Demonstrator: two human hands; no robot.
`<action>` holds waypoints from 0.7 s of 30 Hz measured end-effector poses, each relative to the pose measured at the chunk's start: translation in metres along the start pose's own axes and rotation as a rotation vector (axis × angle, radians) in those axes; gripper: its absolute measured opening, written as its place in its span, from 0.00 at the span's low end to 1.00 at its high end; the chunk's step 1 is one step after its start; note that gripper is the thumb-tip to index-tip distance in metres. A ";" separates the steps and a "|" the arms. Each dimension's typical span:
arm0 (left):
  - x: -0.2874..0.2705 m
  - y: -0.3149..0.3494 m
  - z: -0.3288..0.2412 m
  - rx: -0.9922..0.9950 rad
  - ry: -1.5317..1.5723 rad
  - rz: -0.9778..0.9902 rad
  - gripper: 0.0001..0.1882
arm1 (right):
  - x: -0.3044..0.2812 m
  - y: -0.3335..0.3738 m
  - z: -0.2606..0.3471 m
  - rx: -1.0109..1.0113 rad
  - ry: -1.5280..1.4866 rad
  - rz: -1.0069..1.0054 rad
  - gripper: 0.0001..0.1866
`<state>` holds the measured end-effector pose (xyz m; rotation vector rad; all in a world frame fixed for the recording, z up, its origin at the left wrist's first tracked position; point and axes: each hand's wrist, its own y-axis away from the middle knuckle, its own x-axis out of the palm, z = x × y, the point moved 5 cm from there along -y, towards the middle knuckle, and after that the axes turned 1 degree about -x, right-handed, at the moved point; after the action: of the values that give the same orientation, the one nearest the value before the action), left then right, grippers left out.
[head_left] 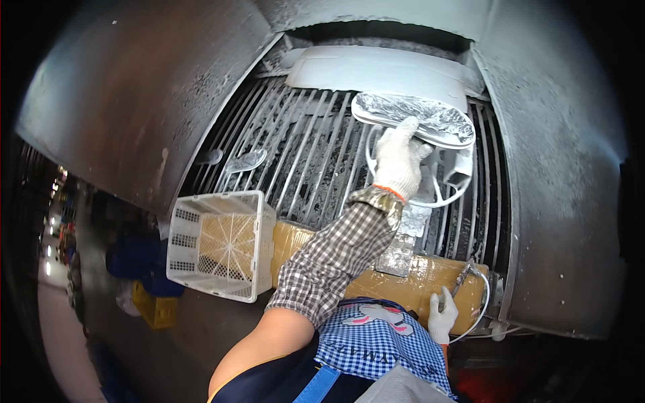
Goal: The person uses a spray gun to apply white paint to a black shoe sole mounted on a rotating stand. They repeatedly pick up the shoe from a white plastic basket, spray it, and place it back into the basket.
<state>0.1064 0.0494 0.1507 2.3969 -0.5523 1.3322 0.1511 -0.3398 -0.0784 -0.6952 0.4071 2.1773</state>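
White perforated plastic basket (218, 243) sits at lower left on the tape-wrapped yellow bar (396, 282). Left hand (398, 160), gloved, fingers clenched on the silvery shoe-sole mould (416, 117) above the metal grille (302, 154). Right hand (442, 314), gloved, fingers curled around a thin metal lever (463, 277) at lower right.

Packages in view: one long tan block wrapped in clear film (403, 282), lying across the near edge of the metal grate, running from beside the white plastic crate on the left to the far right end. A crumpled silver foil strip (403, 245) hangs over its top middle. Further off, a flat oval silver foil wrapped piece (437, 121). No labels, signs or screens.
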 end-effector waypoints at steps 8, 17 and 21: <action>-0.111 -0.008 -0.126 0.307 -0.031 -0.145 0.22 | 0.021 -0.015 0.040 -0.055 0.110 0.298 0.25; -0.364 -0.052 -0.093 0.129 0.027 -0.489 0.23 | 0.050 -0.036 0.076 -0.012 0.166 0.454 0.25; -0.422 -0.042 -0.063 0.066 0.086 -0.707 0.29 | 0.063 -0.042 0.089 -0.048 0.201 0.507 0.25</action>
<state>-0.1229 0.1859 -0.1849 2.2357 0.3508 1.1188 0.1192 -0.2316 -0.0474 -0.9181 0.6990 2.6039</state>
